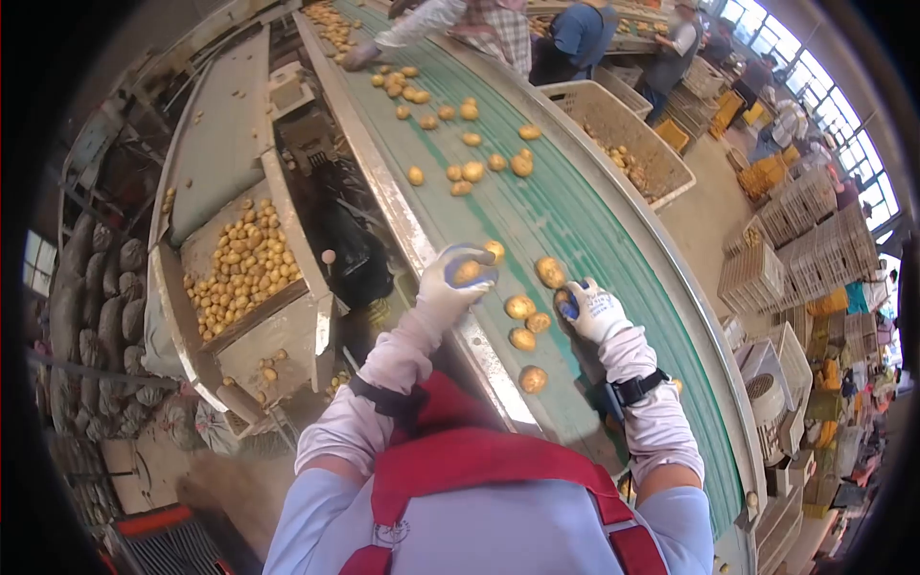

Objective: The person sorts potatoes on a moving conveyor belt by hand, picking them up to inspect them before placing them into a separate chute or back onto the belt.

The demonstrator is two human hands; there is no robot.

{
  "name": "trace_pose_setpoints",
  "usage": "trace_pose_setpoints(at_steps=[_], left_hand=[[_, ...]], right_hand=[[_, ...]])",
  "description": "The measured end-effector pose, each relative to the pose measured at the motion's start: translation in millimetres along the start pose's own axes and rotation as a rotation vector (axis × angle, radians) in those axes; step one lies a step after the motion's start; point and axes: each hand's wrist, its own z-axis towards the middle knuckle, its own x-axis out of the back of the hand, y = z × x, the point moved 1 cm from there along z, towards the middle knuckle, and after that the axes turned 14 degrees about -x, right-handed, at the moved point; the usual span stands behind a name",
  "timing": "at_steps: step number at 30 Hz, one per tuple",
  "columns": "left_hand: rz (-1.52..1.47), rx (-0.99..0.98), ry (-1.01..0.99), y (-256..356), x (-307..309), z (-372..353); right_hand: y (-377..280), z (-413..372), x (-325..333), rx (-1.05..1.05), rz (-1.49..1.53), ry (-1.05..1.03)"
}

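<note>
My left hand [452,286], in a white glove with blue on the palm side, is over the near metal edge of the green conveyor belt [599,244]. Its fingers curl around a potato [468,272], and another potato [494,251] shows at the fingertips. On the belt, my right hand [592,309], gloved alike, has its fingers bent round a potato [563,298] that they mostly cover. A larger potato [550,272] lies just beyond those fingers. Between the hands and nearer me are several loose potatoes [520,307].
More potatoes [472,172] lie scattered up the belt, where a co-worker's gloved hand [361,56] reaches in. A wooden bin [311,280] of potatoes stands left beside another conveyor [216,125]. Right of the belt are a large crate [676,177] and stacked crates [752,278]. Filled sacks [86,316] line the left.
</note>
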Motion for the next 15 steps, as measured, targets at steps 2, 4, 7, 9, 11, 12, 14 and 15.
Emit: trace_pose_setpoints(at_steps=[2, 4, 7, 9, 11, 12, 14, 15], left_hand=[[-0.658, 0.275, 0.106, 10, 6, -26], [-0.841, 0.337, -0.002, 15, 6, -56], [-0.969, 0.356, 0.034, 19, 1, -97], [-1.068, 0.375, 0.024, 20, -2, -107], [-1.139, 0.429, 0.005, 23, -3, -113], [-1.138, 0.434, 0.007, 27, -6, -111], [-1.264, 0.401, 0.137, 38, -17, -101], [-1.395, 0.322, 0.093, 44, -19, -99]], right_hand=[[10, -9, 6, 0.018, 0.030, -0.052], [15, -20, 7, 0.022, 0.052, -0.103], [16, -42, 10, 0.189, 0.121, -0.131], [1, -54, 33, 0.220, 0.362, -0.138], [-29, -70, 59, 0.385, 0.627, -0.074], [-52, -75, 70, 0.526, 0.642, 0.012], [-94, -87, 68, 0.577, 0.585, 0.074], [-118, -94, 66, 0.603, 0.442, 0.160]])
